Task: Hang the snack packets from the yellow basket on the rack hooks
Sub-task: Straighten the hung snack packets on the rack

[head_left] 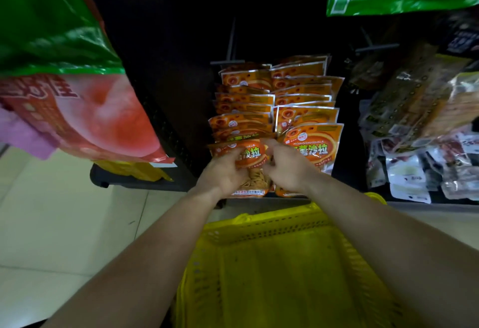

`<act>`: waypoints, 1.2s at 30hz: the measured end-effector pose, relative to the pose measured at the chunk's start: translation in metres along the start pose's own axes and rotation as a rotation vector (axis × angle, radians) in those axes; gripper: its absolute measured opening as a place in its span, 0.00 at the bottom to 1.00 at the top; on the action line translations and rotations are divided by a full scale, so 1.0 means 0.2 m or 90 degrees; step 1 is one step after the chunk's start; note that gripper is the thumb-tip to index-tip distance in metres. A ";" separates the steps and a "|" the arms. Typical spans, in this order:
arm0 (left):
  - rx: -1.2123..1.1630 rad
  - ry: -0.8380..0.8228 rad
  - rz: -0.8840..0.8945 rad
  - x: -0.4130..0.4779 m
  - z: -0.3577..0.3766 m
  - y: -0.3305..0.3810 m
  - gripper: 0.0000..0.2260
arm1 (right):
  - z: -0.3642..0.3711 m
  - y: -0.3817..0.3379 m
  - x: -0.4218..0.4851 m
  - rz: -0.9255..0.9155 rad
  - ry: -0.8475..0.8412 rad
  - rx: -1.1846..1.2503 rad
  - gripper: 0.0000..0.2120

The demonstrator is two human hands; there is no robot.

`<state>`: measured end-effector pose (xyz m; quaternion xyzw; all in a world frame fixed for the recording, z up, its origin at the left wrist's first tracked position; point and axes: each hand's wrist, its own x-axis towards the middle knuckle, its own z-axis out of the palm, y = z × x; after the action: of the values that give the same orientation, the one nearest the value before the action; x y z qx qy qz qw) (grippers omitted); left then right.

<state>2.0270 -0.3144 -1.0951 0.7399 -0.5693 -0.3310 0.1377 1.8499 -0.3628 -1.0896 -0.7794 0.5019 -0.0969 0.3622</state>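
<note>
Against the dark rack, fingers of left hand and right hand pinch one orange snack packet between them.

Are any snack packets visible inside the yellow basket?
No, the yellow basket shows only its bare mesh floor, while the left hand and right hand grip an orange packet.
</note>
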 end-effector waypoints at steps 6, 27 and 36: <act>0.035 0.147 0.064 0.04 -0.12 0.11 0.23 | -0.19 -0.09 0.11 -0.079 0.182 -0.180 0.37; 0.289 0.181 0.074 0.52 -0.08 0.15 0.44 | -0.32 -0.01 0.57 -0.098 0.107 -0.359 0.35; 0.269 0.145 0.062 0.59 -0.13 0.20 0.58 | -0.42 -0.14 0.78 -0.030 0.138 -0.269 0.32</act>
<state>2.0291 -0.4424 -1.0911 0.7563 -0.6419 -0.1116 0.0590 1.9014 -0.5285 -1.0448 -0.8344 0.5288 -0.0807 0.1327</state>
